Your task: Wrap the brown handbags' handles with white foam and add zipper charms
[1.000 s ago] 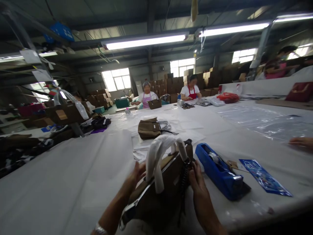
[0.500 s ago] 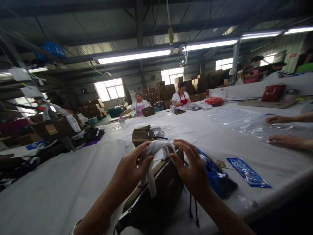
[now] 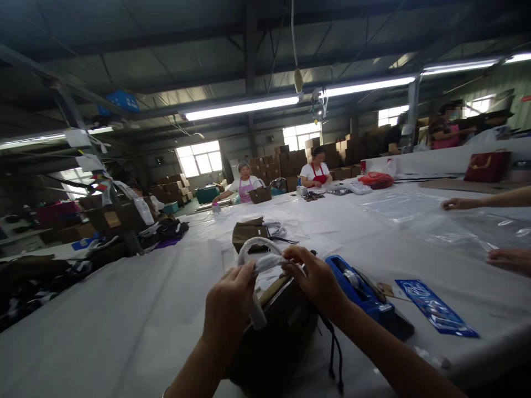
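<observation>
A dark brown handbag (image 3: 277, 337) stands on the white table (image 3: 124, 309) right in front of me. Its handles are wrapped in white paper (image 3: 262, 261) and arch above the bag. My left hand (image 3: 230, 305) is closed on the left part of the wrapped handles. My right hand (image 3: 316, 279) pinches the wrapping at the right part. A black cord (image 3: 335, 354) hangs down the bag's right side.
A blue tape dispenser (image 3: 365, 290) lies just right of the bag, with a blue printed packet (image 3: 435, 308) beyond it. A second brown bag (image 3: 249, 232) sits farther back. Another person's hands (image 3: 508, 257) handle clear plastic sheet (image 3: 423, 218) at right. Seated workers and stacked boxes are at the far end.
Both hands rose from the bag's sides to the wrapped handles and have now closed on the white wrapping. The view shifted slightly.
</observation>
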The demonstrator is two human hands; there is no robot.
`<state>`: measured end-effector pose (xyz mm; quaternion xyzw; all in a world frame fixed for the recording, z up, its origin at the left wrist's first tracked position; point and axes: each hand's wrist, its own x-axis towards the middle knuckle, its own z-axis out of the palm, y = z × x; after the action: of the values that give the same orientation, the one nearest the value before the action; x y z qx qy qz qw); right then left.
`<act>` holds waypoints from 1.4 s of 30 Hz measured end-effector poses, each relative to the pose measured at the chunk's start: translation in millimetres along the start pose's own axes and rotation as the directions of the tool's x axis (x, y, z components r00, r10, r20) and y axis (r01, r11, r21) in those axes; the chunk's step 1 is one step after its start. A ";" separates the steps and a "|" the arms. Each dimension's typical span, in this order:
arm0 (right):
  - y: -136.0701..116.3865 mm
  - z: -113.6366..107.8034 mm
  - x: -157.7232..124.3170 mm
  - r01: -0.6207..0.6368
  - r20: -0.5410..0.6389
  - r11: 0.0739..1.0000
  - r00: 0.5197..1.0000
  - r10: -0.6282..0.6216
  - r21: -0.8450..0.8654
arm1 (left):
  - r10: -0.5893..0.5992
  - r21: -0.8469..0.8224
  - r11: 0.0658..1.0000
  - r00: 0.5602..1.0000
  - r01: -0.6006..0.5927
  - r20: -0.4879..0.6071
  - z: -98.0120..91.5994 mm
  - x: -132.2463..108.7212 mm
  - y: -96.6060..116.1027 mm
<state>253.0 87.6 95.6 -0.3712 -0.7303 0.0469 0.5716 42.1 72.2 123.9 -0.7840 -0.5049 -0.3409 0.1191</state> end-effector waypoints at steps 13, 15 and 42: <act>-8.9 -31.0 -4.7 -0.169 0.184 0.938 0.976 0.116 0.303 | 0.053 -0.769 0.290 0.792 0.570 0.608 -17.7 -10.3 -0.7; -14.9 -30.9 -7.4 0.036 0.176 0.994 0.983 -0.053 0.099 | -0.042 -0.685 0.648 0.913 0.334 0.406 -23.4 -13.3 6.6; -9.5 -39.4 1.1 -0.206 0.071 0.929 0.979 0.193 0.307 | -0.282 -0.863 0.029 0.832 0.504 0.477 -73.7 25.7 -20.7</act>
<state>282.6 67.4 114.6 -0.3474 -0.6834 0.2270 0.6006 0.1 60.8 191.9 -0.5244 -0.3683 -0.5307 -0.5547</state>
